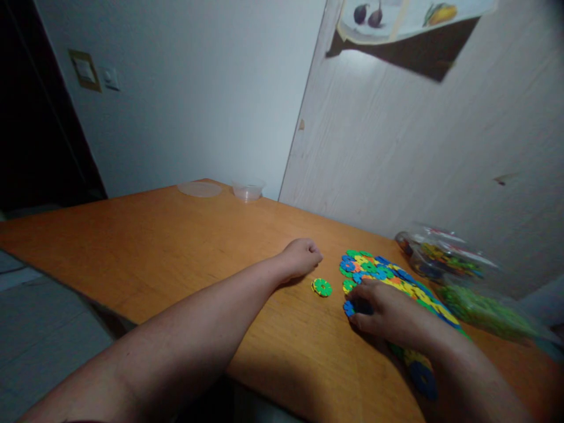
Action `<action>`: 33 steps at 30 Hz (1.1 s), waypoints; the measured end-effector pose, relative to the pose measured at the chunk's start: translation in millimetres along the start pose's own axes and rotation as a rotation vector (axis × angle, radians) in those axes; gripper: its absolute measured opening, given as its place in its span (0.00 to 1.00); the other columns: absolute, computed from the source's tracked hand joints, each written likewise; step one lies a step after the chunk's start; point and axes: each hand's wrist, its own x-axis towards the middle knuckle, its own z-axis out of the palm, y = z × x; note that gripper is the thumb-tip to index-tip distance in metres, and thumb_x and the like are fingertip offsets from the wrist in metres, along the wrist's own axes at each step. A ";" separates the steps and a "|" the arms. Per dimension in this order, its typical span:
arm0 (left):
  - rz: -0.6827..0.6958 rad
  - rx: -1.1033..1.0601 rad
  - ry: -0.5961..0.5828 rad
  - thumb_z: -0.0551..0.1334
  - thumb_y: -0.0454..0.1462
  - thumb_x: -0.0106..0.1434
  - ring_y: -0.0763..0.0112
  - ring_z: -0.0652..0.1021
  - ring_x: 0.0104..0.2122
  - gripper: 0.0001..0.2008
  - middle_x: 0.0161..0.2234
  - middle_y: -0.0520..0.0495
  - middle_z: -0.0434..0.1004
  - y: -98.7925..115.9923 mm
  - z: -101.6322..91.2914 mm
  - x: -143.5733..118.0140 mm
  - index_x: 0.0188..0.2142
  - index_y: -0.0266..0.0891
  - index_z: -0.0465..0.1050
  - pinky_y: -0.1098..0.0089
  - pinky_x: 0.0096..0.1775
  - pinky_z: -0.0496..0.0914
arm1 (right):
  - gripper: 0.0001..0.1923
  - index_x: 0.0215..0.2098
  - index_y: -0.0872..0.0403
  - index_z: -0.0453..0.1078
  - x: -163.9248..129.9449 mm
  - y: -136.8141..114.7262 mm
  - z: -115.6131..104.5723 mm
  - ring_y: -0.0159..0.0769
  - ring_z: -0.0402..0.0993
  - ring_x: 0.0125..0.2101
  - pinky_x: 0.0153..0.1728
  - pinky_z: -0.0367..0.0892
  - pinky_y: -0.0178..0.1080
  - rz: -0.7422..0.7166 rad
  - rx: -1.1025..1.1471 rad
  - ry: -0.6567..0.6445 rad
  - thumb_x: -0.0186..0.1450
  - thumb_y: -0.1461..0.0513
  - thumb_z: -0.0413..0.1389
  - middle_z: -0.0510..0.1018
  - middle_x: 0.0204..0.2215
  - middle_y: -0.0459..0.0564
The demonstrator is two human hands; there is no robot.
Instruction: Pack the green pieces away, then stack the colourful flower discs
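Note:
My left hand [302,257] rests on the table with its fingers curled closed; whatever lies inside them, if anything, is hidden. Just in front of it sits a small stack of flower-shaped plastic discs [323,287], green on top with yellow under it. At the near edge of a spread-out pile of such discs [370,269], in blue, green, yellow and orange, is my right hand [381,308]. Its thumb and fingers curve around a blue flower-shaped disc [349,308]. My right hand and forearm cover part of the pile.
A clear bowl [248,190] and a flat clear lid [200,189] stand at the far table corner. On the right lie a clear package with colourful pieces [449,258] and a bag of green pieces [487,311]. Walls border the wooden table [167,247] behind.

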 end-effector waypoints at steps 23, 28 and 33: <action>-0.121 0.268 -0.170 0.59 0.35 0.54 0.76 0.63 0.14 0.08 0.15 0.50 0.66 7.1 -7.0 -7.3 0.21 0.35 0.72 0.73 0.19 0.53 | 0.22 0.51 0.56 0.73 27.1 -27.6 16.6 0.43 0.74 0.40 0.41 0.68 0.43 -0.065 0.257 0.186 0.62 0.52 0.59 0.78 0.41 0.54; -0.129 0.331 -0.196 0.60 0.33 0.53 0.76 0.64 0.15 0.07 0.17 0.49 0.70 6.7 -6.4 -6.6 0.26 0.33 0.77 0.73 0.20 0.54 | 0.12 0.43 0.54 0.75 29.9 -30.3 20.5 0.40 0.75 0.35 0.37 0.68 0.41 -0.082 0.288 0.129 0.62 0.59 0.56 0.80 0.36 0.51; -0.116 0.327 -0.204 0.61 0.33 0.52 0.76 0.66 0.17 0.07 0.19 0.49 0.73 8.5 -7.3 -7.7 0.29 0.34 0.79 0.74 0.21 0.55 | 0.13 0.44 0.53 0.74 31.3 -31.5 22.0 0.40 0.74 0.34 0.35 0.67 0.40 -0.085 0.279 0.157 0.62 0.59 0.57 0.79 0.35 0.50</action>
